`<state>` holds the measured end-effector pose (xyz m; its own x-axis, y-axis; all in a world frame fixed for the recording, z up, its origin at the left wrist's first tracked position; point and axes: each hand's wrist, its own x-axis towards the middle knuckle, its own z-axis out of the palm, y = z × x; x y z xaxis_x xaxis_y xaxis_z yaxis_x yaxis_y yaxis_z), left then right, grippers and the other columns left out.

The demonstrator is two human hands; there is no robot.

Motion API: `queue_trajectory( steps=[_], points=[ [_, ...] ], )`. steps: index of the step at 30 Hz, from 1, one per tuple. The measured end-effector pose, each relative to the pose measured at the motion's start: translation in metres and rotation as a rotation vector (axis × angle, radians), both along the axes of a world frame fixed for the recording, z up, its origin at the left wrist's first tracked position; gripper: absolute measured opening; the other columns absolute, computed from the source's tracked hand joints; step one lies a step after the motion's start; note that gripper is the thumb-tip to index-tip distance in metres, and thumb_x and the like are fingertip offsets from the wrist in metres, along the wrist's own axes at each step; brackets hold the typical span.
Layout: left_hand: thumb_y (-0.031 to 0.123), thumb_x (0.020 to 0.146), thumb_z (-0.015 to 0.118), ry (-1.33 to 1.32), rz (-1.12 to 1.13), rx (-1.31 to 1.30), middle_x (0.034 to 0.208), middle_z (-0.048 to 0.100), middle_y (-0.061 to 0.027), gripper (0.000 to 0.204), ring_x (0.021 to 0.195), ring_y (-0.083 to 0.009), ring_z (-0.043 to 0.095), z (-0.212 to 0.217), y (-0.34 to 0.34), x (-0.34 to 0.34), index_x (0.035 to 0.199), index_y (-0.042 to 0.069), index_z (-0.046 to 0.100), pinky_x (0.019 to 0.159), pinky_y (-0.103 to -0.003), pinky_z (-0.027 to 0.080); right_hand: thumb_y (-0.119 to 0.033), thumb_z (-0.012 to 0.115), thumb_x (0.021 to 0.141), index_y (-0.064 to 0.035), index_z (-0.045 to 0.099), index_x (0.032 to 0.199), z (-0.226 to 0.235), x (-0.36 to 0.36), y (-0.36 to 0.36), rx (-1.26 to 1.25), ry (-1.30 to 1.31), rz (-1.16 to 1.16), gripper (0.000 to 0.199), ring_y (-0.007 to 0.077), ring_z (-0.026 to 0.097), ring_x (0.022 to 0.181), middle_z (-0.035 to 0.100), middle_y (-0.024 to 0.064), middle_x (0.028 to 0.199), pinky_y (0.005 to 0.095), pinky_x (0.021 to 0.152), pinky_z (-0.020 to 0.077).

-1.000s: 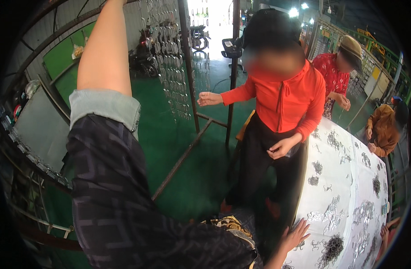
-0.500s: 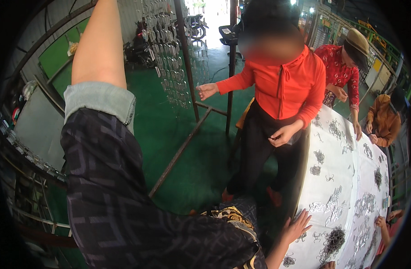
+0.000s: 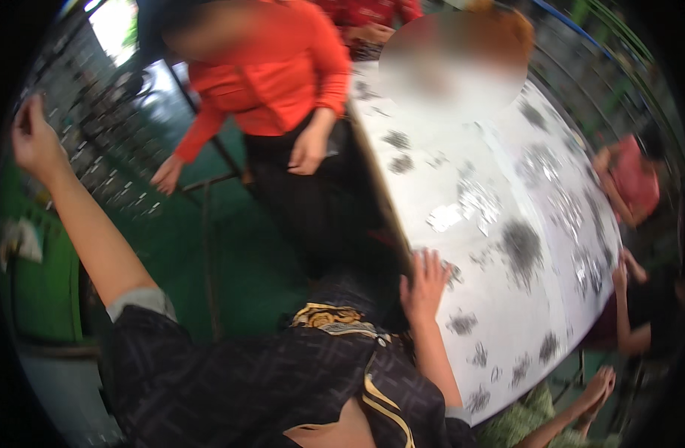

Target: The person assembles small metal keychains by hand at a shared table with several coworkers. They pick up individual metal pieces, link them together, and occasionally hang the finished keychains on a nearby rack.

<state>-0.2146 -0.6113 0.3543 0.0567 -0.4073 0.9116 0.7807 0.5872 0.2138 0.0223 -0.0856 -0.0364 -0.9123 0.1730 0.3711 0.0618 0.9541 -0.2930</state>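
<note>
My right hand (image 3: 424, 290) lies flat on the edge of the white-covered table (image 3: 462, 299), fingers stretched out, holding nothing. Small heaps of dark hooked pieces (image 3: 462, 322) are scattered near it, with a bigger dark heap (image 3: 521, 246) farther in. Beyond my fingertips lie shiny flat metal pieces (image 3: 477, 205). My left arm reaches out to the far left, and my left hand (image 3: 40, 145) is raised beside hanging strings of metal pieces (image 3: 107, 168). Its fingers look bent but are blurred, so their grip and anything in them cannot be made out.
A person in a red top (image 3: 271, 71) stands across from me, between the hanging strings and the table. Other people are around the table, including one in pink (image 3: 637, 179) at the right. A metal frame bar (image 3: 210, 261) stands on the green floor (image 3: 260, 299).
The view has swung toward the table, so the person in red and the strings appear farther left. My left hand has come into view. My right hand still rests on the table.
</note>
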Motion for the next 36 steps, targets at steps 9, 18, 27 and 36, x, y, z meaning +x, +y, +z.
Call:
queue_trajectory(
  steps=[9,18,27,36],
  points=[
    [0.008,0.082,0.066,-0.975,-0.892,-0.746,0.091,0.066,-0.0161,0.013,0.084,-0.0296,0.065,-0.299,0.399,0.058,0.093,0.001,0.069,0.075,-0.035,0.052,-0.013,0.073,0.073,-0.0076,0.059,0.122,0.018,0.053,-0.003,-0.071,0.202,-0.080,0.052,0.0299,0.051,0.110,0.055,0.0122,0.118,0.0505,0.101,0.0374],
    [0.014,0.080,0.067,-0.820,-0.949,-1.279,0.094,0.060,-0.0159,0.015,0.092,-0.0333,0.058,-0.369,0.581,0.127,0.086,0.000,0.062,0.079,-0.042,0.050,-0.011,0.075,0.071,-0.0032,0.059,0.117,0.008,0.051,0.001,-0.148,0.311,-0.197,0.049,0.0289,0.054,0.094,0.058,0.0096,0.104,0.0405,0.083,0.0421],
    [0.014,0.082,0.062,-0.981,-0.936,-1.373,0.092,0.060,-0.0143,0.012,0.092,-0.0326,0.059,-0.382,0.586,0.104,0.085,0.003,0.063,0.080,-0.042,0.048,-0.010,0.077,0.068,-0.0027,0.056,0.121,0.008,0.053,-0.001,-0.181,0.299,-0.215,0.058,0.0299,0.054,0.093,0.058,0.0106,0.103,0.0401,0.083,0.0413],
    [0.014,0.079,0.065,-1.238,-1.122,-0.984,0.074,0.067,-0.0136,0.016,0.068,-0.0244,0.065,-0.379,0.547,0.083,0.088,0.001,0.067,0.065,-0.035,0.051,-0.013,0.073,0.074,-0.0020,0.056,0.122,0.012,0.050,-0.001,-0.150,0.297,-0.234,0.052,0.0294,0.053,0.095,0.057,0.0105,0.105,0.0406,0.084,0.0418]
  ],
)
